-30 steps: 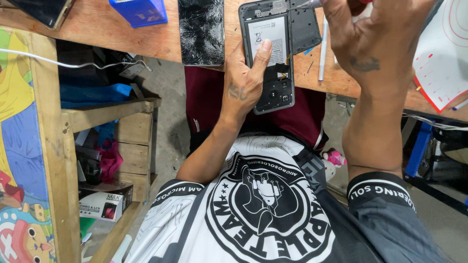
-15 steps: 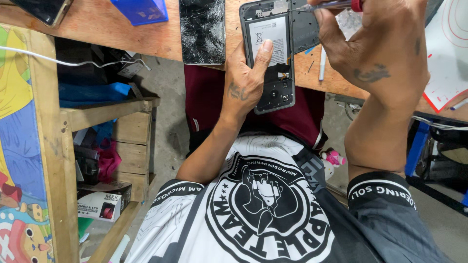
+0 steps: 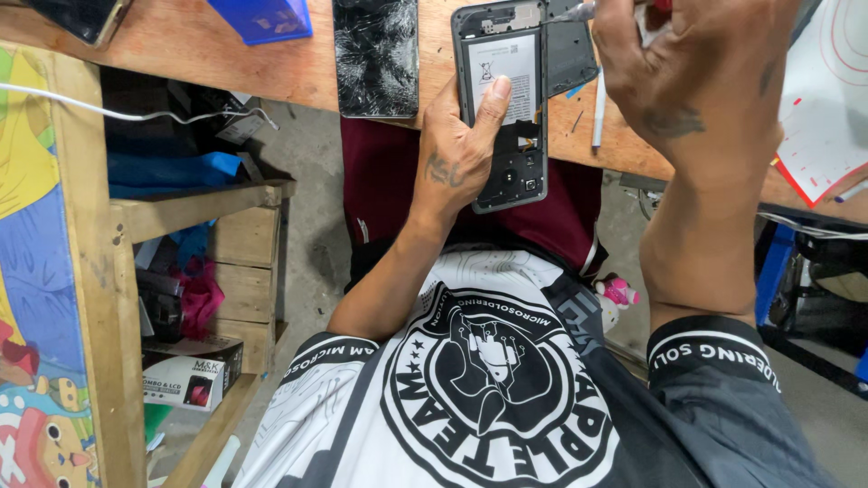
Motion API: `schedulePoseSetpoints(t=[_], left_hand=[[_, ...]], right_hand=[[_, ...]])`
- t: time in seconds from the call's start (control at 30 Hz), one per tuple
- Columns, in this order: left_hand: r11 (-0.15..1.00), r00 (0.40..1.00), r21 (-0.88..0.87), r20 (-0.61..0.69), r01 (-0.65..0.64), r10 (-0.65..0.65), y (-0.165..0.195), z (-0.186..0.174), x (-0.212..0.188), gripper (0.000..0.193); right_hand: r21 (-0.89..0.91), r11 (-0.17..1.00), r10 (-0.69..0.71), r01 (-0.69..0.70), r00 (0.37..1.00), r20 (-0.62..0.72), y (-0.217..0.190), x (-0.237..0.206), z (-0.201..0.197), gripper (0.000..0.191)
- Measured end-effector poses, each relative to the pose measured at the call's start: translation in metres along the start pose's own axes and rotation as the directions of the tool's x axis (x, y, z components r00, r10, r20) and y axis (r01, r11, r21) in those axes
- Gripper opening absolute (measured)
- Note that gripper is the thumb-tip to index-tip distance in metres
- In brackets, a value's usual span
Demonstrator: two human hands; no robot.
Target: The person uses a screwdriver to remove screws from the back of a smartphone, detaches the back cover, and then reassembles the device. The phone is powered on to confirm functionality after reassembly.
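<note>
My left hand [image 3: 461, 149] holds an opened phone [image 3: 506, 136] with its back cover off, thumb pressed on the pale battery. The phone juts over the near edge of the wooden workbench [image 3: 226, 63]. My right hand [image 3: 696, 81] is closed around a thin metal tool [image 3: 574, 13] whose tip points at the phone's top right corner. A dark back cover [image 3: 570, 54] lies just right of the phone. A cracked black screen panel [image 3: 375, 56] rests on the bench to the left.
A blue box [image 3: 267, 18] and a dark device [image 3: 81, 16] sit at the bench's far left. A white pen-like stick [image 3: 599, 108] lies right of the cover. Wooden shelves [image 3: 194, 212] with boxes and cloths stand at left; a white-and-red mat [image 3: 827, 108] at right.
My right hand has shifted slightly left toward the phone's top, bringing the tool tip closer to its corner. The left hand and phone stay as they were.
</note>
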State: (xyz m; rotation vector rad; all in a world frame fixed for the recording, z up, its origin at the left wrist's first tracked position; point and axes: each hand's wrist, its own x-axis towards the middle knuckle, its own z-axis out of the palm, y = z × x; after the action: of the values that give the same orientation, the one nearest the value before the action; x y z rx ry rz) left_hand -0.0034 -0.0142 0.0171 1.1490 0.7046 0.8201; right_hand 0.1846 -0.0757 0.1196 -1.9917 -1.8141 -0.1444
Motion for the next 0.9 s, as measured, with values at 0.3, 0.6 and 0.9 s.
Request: schedulePoseSetpoints(t=[0.3,0.6,0.9], left_hand=[[0.999,0.999,0.047,-0.033,0.018,-0.017,0.003,0.001,-0.001,0.038],[1.0,1.0,0.03,-0.021,0.008,-0.008,0.0,0.001,-0.001,0.037],[0.999,1.0,0.036,-0.007,0.01,-0.01,0.001,0.001,-0.001,0.04]], right_hand=[[-0.106,0.994,-0.035,0.035,0.999,0.004,-0.01,-0.001,-0.009,0.019],[-0.03,0.996,-0.085,0.084,0.996,-0.022,-0.01,-0.003,-0.008,0.011],[0.033,0.997,-0.072,0.073,0.997,-0.028,0.0,-0.006,0.001,0.016]])
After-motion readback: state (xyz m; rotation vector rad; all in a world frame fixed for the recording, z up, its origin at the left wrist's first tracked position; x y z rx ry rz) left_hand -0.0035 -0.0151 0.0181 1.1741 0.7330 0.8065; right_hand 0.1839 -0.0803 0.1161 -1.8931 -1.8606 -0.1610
